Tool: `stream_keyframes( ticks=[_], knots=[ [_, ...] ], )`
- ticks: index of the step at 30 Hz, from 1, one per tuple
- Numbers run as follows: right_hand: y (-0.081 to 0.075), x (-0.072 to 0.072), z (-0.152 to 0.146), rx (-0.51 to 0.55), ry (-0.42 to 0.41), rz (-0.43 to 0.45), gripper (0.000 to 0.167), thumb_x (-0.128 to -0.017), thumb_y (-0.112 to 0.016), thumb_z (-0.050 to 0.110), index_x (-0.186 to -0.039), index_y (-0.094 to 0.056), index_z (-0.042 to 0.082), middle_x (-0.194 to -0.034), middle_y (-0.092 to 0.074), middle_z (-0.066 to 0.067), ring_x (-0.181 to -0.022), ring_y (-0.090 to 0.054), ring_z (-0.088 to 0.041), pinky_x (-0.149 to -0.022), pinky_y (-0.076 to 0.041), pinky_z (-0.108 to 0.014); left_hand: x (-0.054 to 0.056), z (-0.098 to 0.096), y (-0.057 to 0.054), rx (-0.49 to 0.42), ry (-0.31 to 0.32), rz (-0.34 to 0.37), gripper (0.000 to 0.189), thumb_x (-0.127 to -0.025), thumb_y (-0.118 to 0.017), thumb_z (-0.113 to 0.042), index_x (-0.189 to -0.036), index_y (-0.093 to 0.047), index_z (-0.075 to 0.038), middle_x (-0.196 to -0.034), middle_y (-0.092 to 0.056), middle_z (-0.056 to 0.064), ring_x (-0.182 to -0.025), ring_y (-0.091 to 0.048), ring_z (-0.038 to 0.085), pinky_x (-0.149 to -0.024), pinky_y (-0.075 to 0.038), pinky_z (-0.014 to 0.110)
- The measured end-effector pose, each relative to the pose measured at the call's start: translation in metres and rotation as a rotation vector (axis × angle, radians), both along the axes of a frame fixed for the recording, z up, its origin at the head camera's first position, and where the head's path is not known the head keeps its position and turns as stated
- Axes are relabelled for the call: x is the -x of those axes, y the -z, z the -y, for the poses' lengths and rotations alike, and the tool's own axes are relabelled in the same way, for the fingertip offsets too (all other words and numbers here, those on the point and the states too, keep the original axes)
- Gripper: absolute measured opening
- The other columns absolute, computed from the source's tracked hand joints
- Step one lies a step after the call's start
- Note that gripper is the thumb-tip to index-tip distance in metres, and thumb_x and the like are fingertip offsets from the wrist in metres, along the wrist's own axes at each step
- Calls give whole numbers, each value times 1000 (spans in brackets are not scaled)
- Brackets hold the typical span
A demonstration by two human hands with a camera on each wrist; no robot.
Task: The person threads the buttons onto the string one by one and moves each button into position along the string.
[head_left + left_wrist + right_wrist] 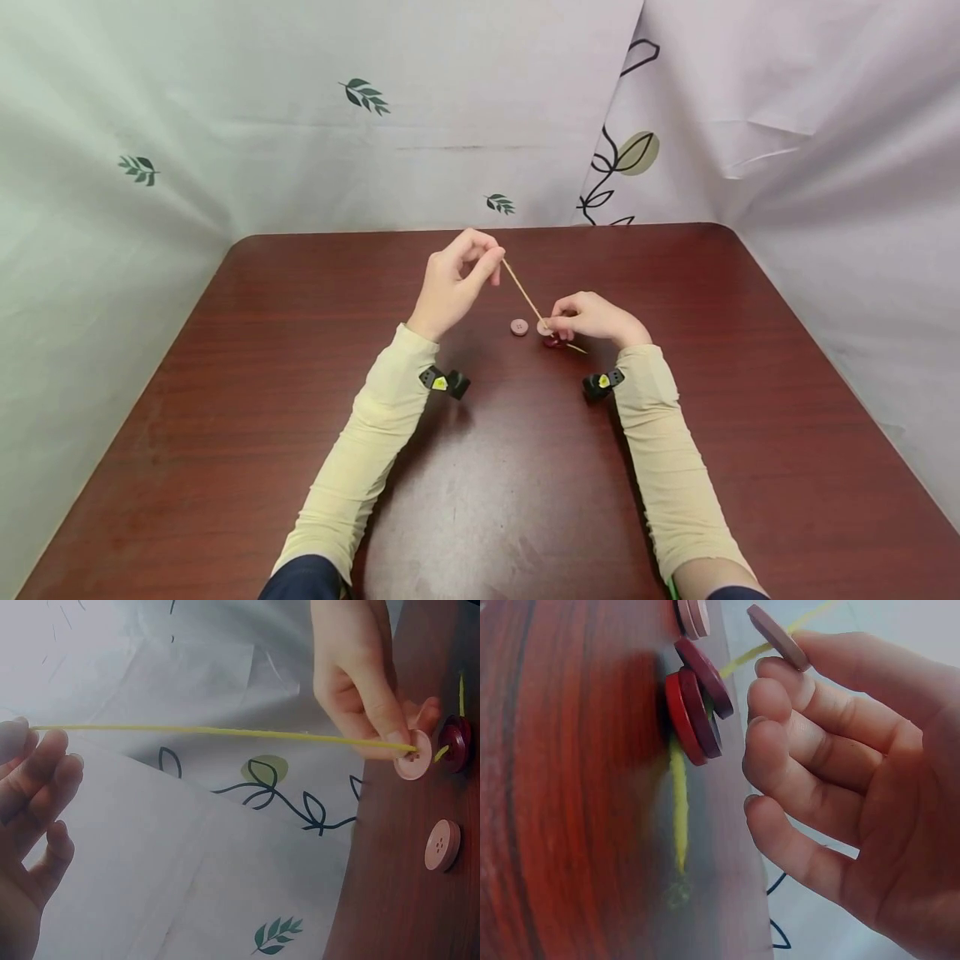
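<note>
Here at the glossy, wood-grained table [262, 375], a left hand [453, 285] pinches straight yellow cord [225, 732] threaded through a round pink button [415, 766] gripped by right fingertips [780, 675]; red buttons [705, 679] bunch below, near a 4-holed disc [442, 845].

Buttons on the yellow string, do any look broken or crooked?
None looks broken, but in the right wrist view the upper dark red button sits crooked, not lined up with the bright red button.

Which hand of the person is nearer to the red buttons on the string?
Right. The right hand is close above the red buttons, pinching a pink button; the left hand is farther away, raised, holding the yellow string.
</note>
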State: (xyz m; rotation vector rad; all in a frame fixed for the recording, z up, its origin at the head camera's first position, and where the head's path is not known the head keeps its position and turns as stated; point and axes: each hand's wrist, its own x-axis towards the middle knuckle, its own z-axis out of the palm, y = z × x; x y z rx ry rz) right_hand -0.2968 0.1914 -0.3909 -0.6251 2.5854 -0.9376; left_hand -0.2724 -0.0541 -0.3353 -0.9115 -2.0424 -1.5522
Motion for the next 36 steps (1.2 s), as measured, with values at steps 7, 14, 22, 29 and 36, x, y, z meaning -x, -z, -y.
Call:
stream_keyframes(
  ticks=[7,14,22,29,36],
  knots=[
    [0,0,-2,-50,27,6,31,-87,-69,30,-71,-65,4,-57,-56,2,-59,-52,-14,-60,-41,-27,0,1,-1,-6,14,-31,10,-96,-59,-12,-94,-57,-2,-62,-59,11,-60,-51,9,-53,-34,22],
    [3,2,-5,-75,-5,-40,29,-92,-62,21,-68,-60,4,-54,-50,4,-54,-50,-12,-56,-40,-27,0,-1,0,10,24,6,11,-96,-60,-14,-92,-58,-4,-62,-59,7,-58,-51,11,-53,-33,23],
    [-19,-4,6,109,49,-151,23,-97,-58,26,-88,-65,5,-73,-62,-4,-72,-59,-15,-71,-46,-26,0,-2,0,37,21,18,10,-95,-62,-14,-90,-59,-6,-61,-60,6,-55,-51,19,-54,-35,22],
    [-52,-26,30,577,-31,-78,30,-100,-53,20,-125,-60,4,-113,-67,-14,-107,-64,-18,-101,-47,-43,0,-4,2,83,25,13,9,-93,-64,-13,-92,-63,-4,-63,-62,8,-57,-55,20,-57,-40,23],
    [-58,-34,35,604,-7,-101,23,-97,-58,16,-116,-63,4,-86,-67,-1,-84,-65,-23,-86,-51,-29,1,-7,7,102,14,15,11,-90,-68,-14,-92,-64,-4,-63,-62,11,-57,-54,19,-57,-39,23]
  ],
)
